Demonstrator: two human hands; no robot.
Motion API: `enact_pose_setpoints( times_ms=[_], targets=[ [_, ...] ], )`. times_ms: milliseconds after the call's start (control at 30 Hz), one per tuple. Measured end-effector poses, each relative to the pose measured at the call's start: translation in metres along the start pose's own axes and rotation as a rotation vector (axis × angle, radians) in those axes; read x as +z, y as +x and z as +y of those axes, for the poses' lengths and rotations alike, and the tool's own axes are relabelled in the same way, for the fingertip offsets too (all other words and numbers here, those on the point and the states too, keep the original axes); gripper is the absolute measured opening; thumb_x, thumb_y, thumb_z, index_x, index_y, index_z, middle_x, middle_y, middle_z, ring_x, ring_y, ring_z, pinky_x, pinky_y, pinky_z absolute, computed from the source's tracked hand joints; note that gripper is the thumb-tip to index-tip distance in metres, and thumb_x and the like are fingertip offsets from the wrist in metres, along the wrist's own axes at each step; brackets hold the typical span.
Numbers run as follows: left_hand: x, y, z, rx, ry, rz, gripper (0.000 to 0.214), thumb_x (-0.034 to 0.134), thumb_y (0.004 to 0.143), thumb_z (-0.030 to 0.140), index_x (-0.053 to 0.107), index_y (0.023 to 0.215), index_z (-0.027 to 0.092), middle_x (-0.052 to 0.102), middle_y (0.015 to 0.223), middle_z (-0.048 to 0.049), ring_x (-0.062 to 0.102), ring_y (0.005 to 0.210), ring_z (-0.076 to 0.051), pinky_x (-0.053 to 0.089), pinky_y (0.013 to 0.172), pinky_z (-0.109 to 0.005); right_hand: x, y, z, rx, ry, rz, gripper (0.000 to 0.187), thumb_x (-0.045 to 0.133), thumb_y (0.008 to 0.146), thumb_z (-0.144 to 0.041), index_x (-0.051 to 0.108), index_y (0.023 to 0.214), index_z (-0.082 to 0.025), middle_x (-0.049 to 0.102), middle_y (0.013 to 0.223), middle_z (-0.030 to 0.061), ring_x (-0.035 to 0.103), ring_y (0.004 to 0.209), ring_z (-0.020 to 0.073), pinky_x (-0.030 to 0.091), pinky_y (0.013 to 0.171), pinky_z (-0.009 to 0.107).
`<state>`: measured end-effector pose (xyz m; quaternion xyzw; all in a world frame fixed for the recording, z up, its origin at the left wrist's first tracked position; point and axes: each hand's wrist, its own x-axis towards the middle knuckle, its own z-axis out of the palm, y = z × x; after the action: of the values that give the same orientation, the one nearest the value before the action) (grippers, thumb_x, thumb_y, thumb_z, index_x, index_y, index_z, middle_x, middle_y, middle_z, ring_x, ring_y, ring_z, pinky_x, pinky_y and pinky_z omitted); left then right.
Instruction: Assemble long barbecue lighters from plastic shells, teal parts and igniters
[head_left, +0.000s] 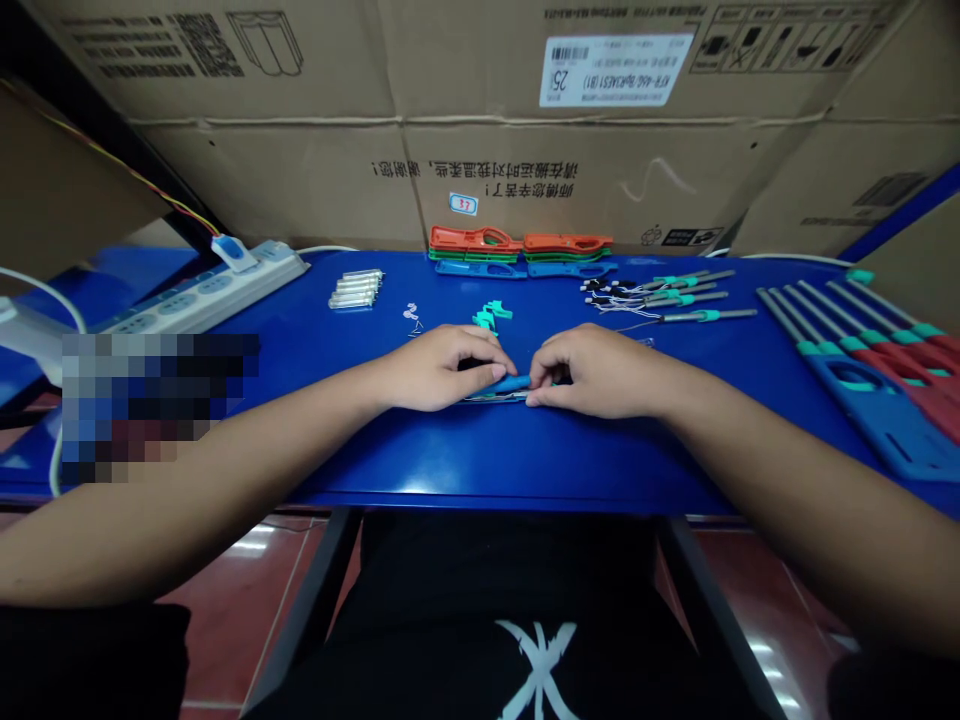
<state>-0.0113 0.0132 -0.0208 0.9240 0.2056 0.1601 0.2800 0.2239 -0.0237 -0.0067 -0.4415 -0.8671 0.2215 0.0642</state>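
My left hand (442,367) and my right hand (596,372) meet at the middle of the blue table (450,460). Both are closed, fingers pinched on a small blue plastic part (512,384) that lies on a thin metal rod between them. Just behind my hands lie a few small teal clips (491,316) and a tiny wire spring (412,316).
Stacked orange, green and blue plastic shells (517,252) sit at the back. Metal tubes with teal collars and wires (671,295) lie right of centre. Assembled long-nosed pieces (870,360) lie at far right. Clear small tubes (356,290) and a power strip (206,295) are on the left. Cardboard boxes (480,120) form the back wall.
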Motion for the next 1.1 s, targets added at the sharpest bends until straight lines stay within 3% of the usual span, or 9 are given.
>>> enact_pose_setpoints(
  times_ms=[233,500,733,833,933,1100],
  targets=[
    [0.004,-0.003,0.003,0.02,0.068,0.005,0.027,0.055,0.095,0.024,0.073,0.113,0.018,0.069,0.104,-0.0067,0.066,0.095,-0.016,0.05,0.092,-0.029,0.001,0.002,0.0,0.045,-0.007,0.038,0.017,0.075,0.08,-0.034,0.072,0.089,-0.02,0.073,0.084,0.001,0.063,0.073,0.0142,0.042,0.064,0.025],
    [0.008,-0.003,0.007,-0.016,0.091,-0.003,0.021,0.056,0.095,0.023,0.064,0.113,0.016,0.068,0.105,-0.0067,0.065,0.098,-0.017,0.049,0.092,-0.032,0.0,0.001,0.006,-0.24,-0.055,0.066,0.019,0.063,0.091,-0.027,0.077,0.099,-0.017,0.071,0.09,0.0054,0.064,0.08,0.016,0.045,0.075,0.028],
    [0.01,-0.006,0.01,-0.076,0.193,0.004,0.017,0.057,0.095,0.03,0.063,0.105,0.016,0.068,0.106,-0.0079,0.063,0.102,-0.021,0.048,0.094,-0.036,0.006,0.003,-0.001,-0.244,-0.192,0.072,0.02,0.058,0.093,-0.023,0.077,0.09,-0.016,0.07,0.085,0.0069,0.062,0.082,0.0188,0.043,0.075,0.03],
    [0.01,-0.008,0.012,-0.136,0.208,-0.003,0.025,0.058,0.095,0.032,0.063,0.114,0.017,0.067,0.111,-0.0092,0.063,0.105,-0.022,0.048,0.096,-0.037,-0.006,-0.002,0.004,-0.228,-0.199,0.039,0.02,0.061,0.093,-0.03,0.075,0.098,-0.017,0.071,0.094,0.008,0.063,0.088,0.0205,0.044,0.078,0.031],
    [0.01,-0.008,0.015,-0.197,0.223,-0.039,0.031,0.059,0.095,0.035,0.063,0.12,0.017,0.066,0.113,-0.0101,0.063,0.106,-0.023,0.048,0.094,-0.037,-0.026,-0.012,0.015,-0.132,-0.195,0.073,0.038,0.067,0.087,-0.048,0.072,0.106,-0.016,0.07,0.102,0.0088,0.064,0.088,0.0212,0.045,0.077,0.032],
    [0.009,-0.008,0.024,-0.245,0.237,-0.065,0.024,0.064,0.093,0.036,0.068,0.109,0.018,0.068,0.105,-0.0081,0.064,0.098,-0.022,0.048,0.088,-0.035,-0.036,-0.017,0.021,-0.045,-0.267,-0.118,0.032,0.069,0.084,-0.049,0.072,0.094,-0.02,0.069,0.092,0.0051,0.061,0.079,0.0191,0.041,0.068,0.029]
  ],
)
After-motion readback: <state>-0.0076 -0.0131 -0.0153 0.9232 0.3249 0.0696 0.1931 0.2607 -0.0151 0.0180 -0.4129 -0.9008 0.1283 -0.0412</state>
